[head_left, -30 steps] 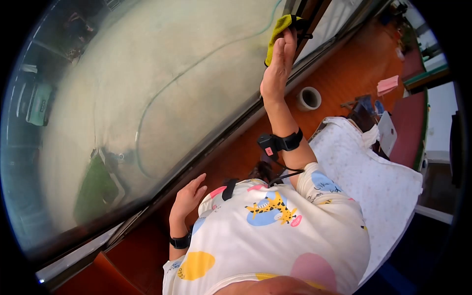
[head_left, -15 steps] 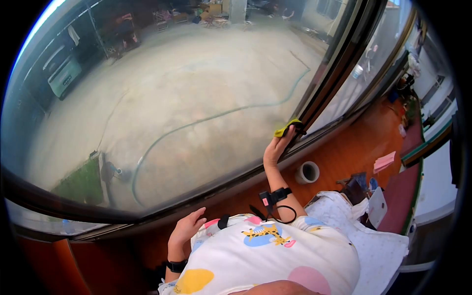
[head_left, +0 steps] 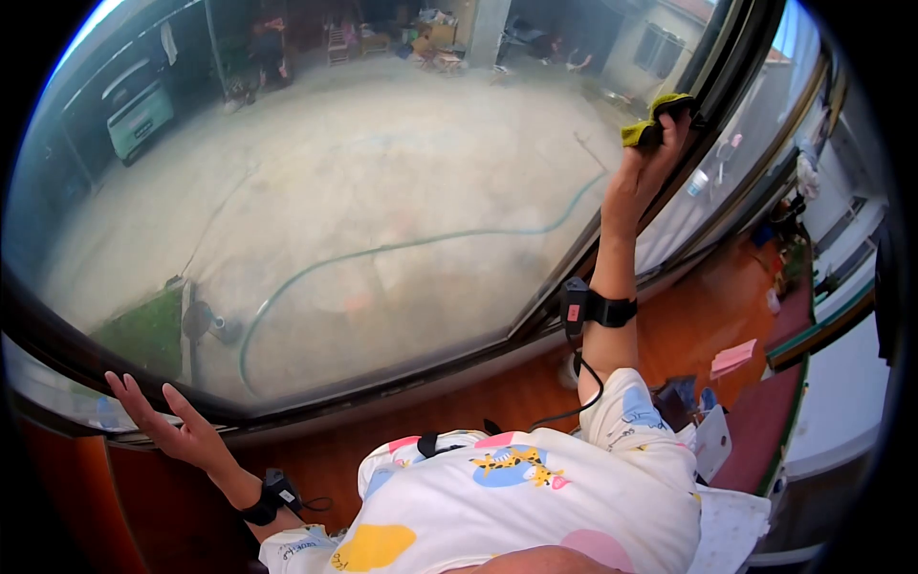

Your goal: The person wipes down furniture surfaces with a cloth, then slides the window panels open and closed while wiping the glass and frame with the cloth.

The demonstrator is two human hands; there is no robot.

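My right hand (head_left: 660, 148) is raised at the upper right, its fingers wrapped round a yellow-green and black cloth (head_left: 643, 132). The cloth lies against the window glass (head_left: 430, 163) beside the dark window frame (head_left: 712, 124). My left hand (head_left: 172, 421) is at the lower left, fingers spread with nothing in them, near the bottom rail of the window. Black straps with small boxes sit on both forearms.
Beyond the glass are a yard with a green hose (head_left: 382, 249) and a pale green vehicle (head_left: 141, 120). Pink papers (head_left: 733, 359) lie on the reddish floor (head_left: 684, 301) at the right. A white cloth (head_left: 732, 526) is low at the right.
The right hand has moved up and to the right along the window frame with the cloth. My left hand has reached out leftward from beside the body, and the view has shifted upward.
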